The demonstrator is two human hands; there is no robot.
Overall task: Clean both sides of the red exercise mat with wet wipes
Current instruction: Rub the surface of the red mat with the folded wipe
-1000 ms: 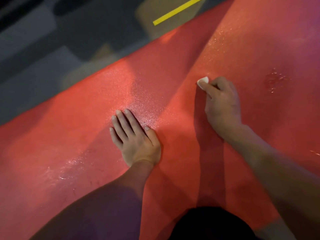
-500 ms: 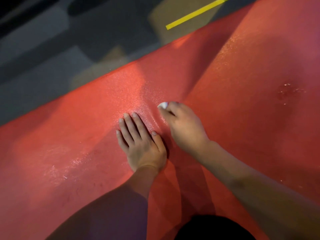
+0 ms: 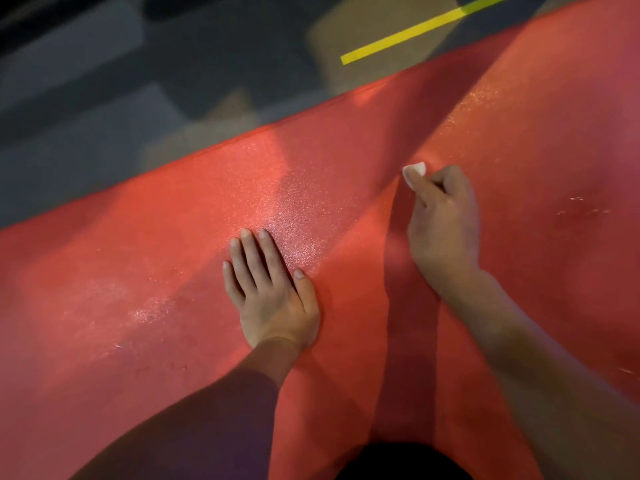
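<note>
Curled around a small wad of wet wipe (image 3: 414, 170), the right hand (image 3: 441, 223) presses that white scrap down onto the red exercise mat (image 3: 138, 271); only a corner of the wipe shows past the bent fingers (image 3: 420, 190), the rest being hidden inside the grip. Well apart to its left, the left hand (image 3: 272, 296) lies flat on the mat, palm down, fingers straight and close together, thumb alongside, holding nothing. Both bare forearms reach in from the bottom of the view, the left one in deep shadow.

Between and around the hands the mat's pebbled surface glistens: a bright wet sheen (image 3: 294, 216) sits just beyond the left fingertips, another damp patch (image 3: 149, 310) lies further left, and a few shiny droplets (image 3: 581, 207) mark the mat to the right of the right hand. Long dark shadows of the arms fall across the mat toward its far edge. The mat fills most of the view, running diagonally from lower left to upper right.

Past its far edge is a grey and tan patterned floor (image 3: 104, 116), with a strip of yellow tape (image 3: 408, 32) stuck on it near the top right. A dark rounded shape (image 3: 401, 462) at the bottom centre is too dim to identify.
</note>
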